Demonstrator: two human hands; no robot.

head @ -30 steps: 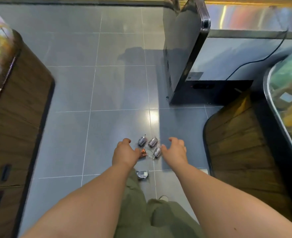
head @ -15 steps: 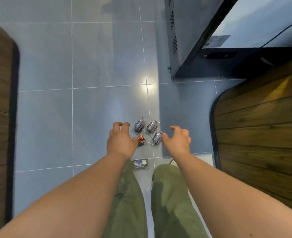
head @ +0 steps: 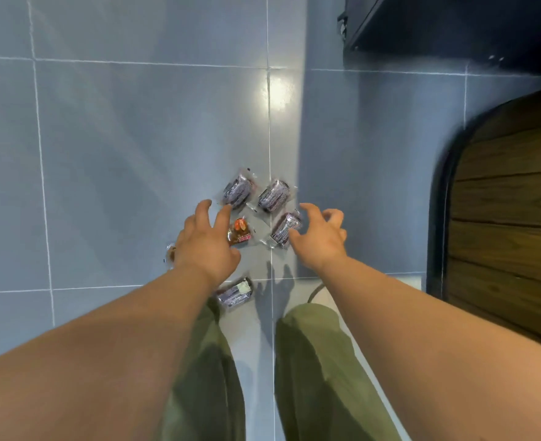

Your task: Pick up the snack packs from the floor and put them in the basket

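Your left hand (head: 208,246) is spread wide and holds nothing, just above an orange snack pack (head: 241,234). Your right hand (head: 321,240) is empty too, its fingers loosely bent and its thumb just beside a purple snack pack (head: 284,230). Two more purple packs (head: 238,191) lie side by side on the floor (head: 119,154) beyond your fingertips. A fourth purple pack (head: 234,292) sits near your green trousers (head: 205,361). A wooden cabinet (head: 511,218) stands at the floor's right edge.

Looks like a shop aisle: glossy grey floor tiles (head: 119,138), a rounded wood-panelled display stand (head: 511,202) at right, a black cabinet base (head: 453,27) upper right, wrapped snack packs (head: 274,195) mid-frame.
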